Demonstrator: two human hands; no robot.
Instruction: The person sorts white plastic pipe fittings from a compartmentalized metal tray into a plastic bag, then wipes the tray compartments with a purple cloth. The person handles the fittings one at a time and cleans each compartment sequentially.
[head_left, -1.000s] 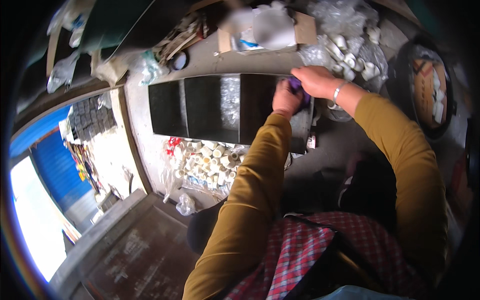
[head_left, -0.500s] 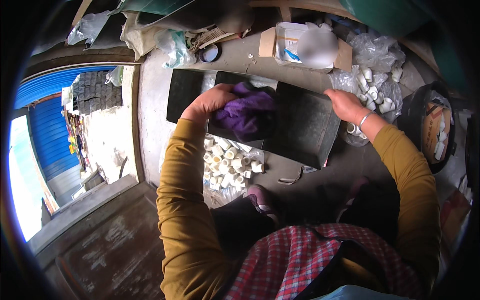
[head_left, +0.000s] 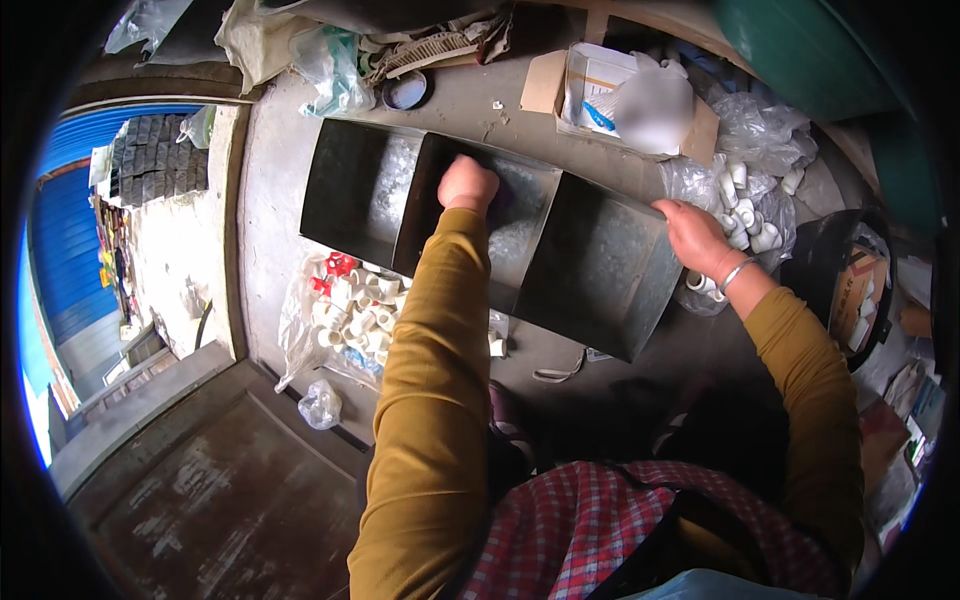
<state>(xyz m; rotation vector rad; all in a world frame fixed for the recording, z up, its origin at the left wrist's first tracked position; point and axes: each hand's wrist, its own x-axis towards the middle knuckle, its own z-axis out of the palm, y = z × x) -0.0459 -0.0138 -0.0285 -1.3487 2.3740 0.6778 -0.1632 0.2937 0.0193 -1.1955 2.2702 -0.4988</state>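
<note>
A long dark metal box (head_left: 541, 240) with three compartments lies in front of me, slightly slanted. My left hand (head_left: 468, 184) reaches down into the middle compartment, its fingers closed. Only a dim, dark purple bit of the cloth (head_left: 503, 192) shows beside it; the hand and shadow hide the rest. At the box's right end, my right hand (head_left: 695, 237) grips the rim, fingers mostly hidden behind the wall. Bare metal shows inside the left and right compartments.
White pipe fittings (head_left: 362, 309) and a few red ones lie in a plastic bag left of my feet. More fittings (head_left: 745, 215) fill bags at the right. Behind stand a cardboard box (head_left: 545, 82) and a round dish (head_left: 405, 91). A black bucket (head_left: 800, 270) stands far right.
My left hand has moved with the purple cloth from over the divider down into the middle compartment. My right hand still holds the right rim. The box appears slightly shifted as the view moved.
</note>
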